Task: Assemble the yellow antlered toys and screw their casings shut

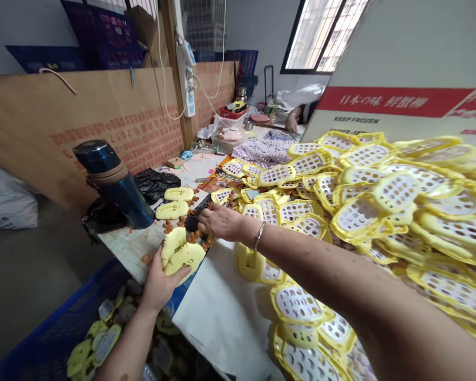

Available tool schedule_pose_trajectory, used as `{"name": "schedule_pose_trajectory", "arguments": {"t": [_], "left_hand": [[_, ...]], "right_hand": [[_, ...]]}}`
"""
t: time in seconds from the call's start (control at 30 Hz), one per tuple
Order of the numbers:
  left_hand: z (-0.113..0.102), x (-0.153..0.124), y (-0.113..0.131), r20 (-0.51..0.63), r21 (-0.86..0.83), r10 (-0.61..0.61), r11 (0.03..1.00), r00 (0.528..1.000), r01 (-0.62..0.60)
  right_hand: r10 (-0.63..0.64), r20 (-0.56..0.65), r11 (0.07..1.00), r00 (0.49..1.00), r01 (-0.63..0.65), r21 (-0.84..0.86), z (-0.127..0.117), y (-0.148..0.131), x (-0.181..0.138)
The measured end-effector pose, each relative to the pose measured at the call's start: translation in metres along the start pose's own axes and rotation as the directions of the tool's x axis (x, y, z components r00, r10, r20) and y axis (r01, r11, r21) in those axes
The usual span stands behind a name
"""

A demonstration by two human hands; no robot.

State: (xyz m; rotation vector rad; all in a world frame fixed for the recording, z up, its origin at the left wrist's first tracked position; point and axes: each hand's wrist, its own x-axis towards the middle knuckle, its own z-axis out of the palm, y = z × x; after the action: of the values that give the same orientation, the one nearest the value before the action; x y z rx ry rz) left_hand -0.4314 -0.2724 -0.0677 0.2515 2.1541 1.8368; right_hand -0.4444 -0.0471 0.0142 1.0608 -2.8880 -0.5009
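Observation:
My left hand (pixel 162 280) is closed around a pair of pale yellow molded pieces (pixel 184 259) with slots, over the table's near edge. A bracelet circles the wrist of my right hand (pixel 219 221), whose fingers are bunched together at a dark strip (pixel 192 222); whatever they pinch is hidden. Small brown knobby pieces (pixel 194 239) lie around the strip, close to both hands. Just beyond my left hand, two more pale yellow pieces (pixel 172 210) rest flat on the table.
A large heap of yellow-rimmed pieces with perforated white faces (pixel 396 190) covers the right side. A blue flask (pixel 121 185) leans beside a black plastic bag (pixel 154 183). Below the table's left edge, a blue crate (pixel 43 338) holds similar pieces. Another person's hand (pixel 292 120) shows at the back.

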Motion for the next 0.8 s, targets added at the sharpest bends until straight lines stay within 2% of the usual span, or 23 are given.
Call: {"name": "schedule_pose_trajectory", "arguments": {"t": [0.1,0.2,0.23,0.3,0.37,0.4,0.47,0.53,0.63,0.73,0.8], "left_hand": [[0.01,-0.02,0.0,-0.036,-0.036,-0.024,0.999,0.999,0.023],[0.028,-0.048,0.002,0.021,-0.074,0.009,0.997,1.0,-0.007],[0.035,-0.058,0.004,0.065,-0.079,0.051,0.996,0.997,-0.046],[0.053,-0.075,0.007,0.235,-0.088,0.12,0.991,0.964,-0.102],[0.073,-0.085,0.013,0.44,-0.103,0.129,0.99,0.889,-0.092],[0.083,-0.087,0.016,0.505,-0.088,0.124,0.992,0.854,-0.092],[0.104,-0.088,0.022,0.572,0.018,0.091,0.992,0.816,-0.123],[0.122,-0.087,0.026,0.585,0.214,0.091,0.941,0.806,-0.261],[0.14,-0.088,0.026,0.578,0.432,0.155,0.775,0.801,-0.461],[0.141,-0.076,0.025,0.612,0.418,0.263,0.693,0.745,-0.588],[0.13,-0.049,0.03,0.607,0.358,0.396,0.637,0.689,-0.682]], "right_hand": [[0.015,-0.084,0.997,0.996,-0.021,-0.073,-0.014,-0.011,-0.029],[0.017,-0.22,0.969,0.975,-0.07,-0.235,-0.034,-0.032,-0.076],[0.029,-0.246,0.955,0.969,-0.1,-0.281,-0.041,-0.04,-0.095],[0.114,-0.234,0.942,0.966,-0.18,-0.283,-0.051,-0.058,-0.134],[0.194,-0.126,0.961,0.973,-0.214,-0.174,-0.052,-0.072,-0.17],[0.204,-0.1,0.971,0.974,-0.215,-0.106,-0.049,-0.076,-0.185],[0.24,-0.071,0.971,0.968,-0.238,0.031,-0.036,-0.077,-0.209],[0.266,-0.04,0.956,0.963,-0.258,0.136,-0.019,-0.073,-0.223],[0.315,-0.004,0.944,0.949,-0.313,0.106,-0.001,-0.062,-0.23],[0.36,-0.003,0.931,0.933,-0.359,0.059,-0.002,-0.054,-0.231],[0.368,-0.007,0.926,0.93,-0.366,0.088,-0.009,-0.052,-0.229]]}}
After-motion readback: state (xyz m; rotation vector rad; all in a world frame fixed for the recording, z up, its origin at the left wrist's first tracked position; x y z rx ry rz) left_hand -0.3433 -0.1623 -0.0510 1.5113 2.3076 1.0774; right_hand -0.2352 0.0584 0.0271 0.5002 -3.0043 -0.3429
